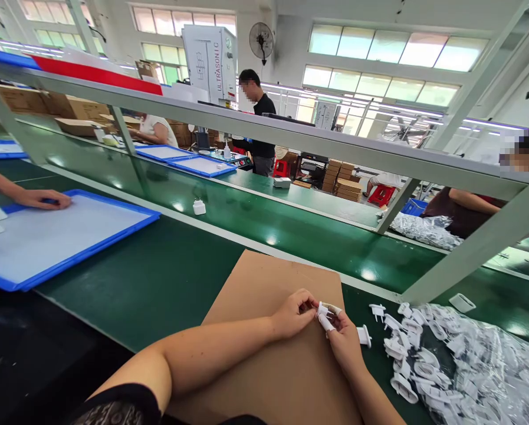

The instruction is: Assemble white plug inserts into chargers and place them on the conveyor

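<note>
In the head view, pinches a small white part (322,309) between thumb and finger of the right hand (346,341), both in pale covers (325,322). Has fingers of the left hand (293,316) closed at its other end, above brown cardboard (268,289). Has a second white part (364,336) just beside the right hand, near heaped white parts (426,369) on the green table (158,265).

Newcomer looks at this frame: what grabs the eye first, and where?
Likely the left hand and right hand, together at a small white part above the brown cardboard, lower centre. Next, the heap of white plastic pieces at lower right, partly under clear plastic. Then the blue-rimmed tray at left, with another person's hand over it.
</note>
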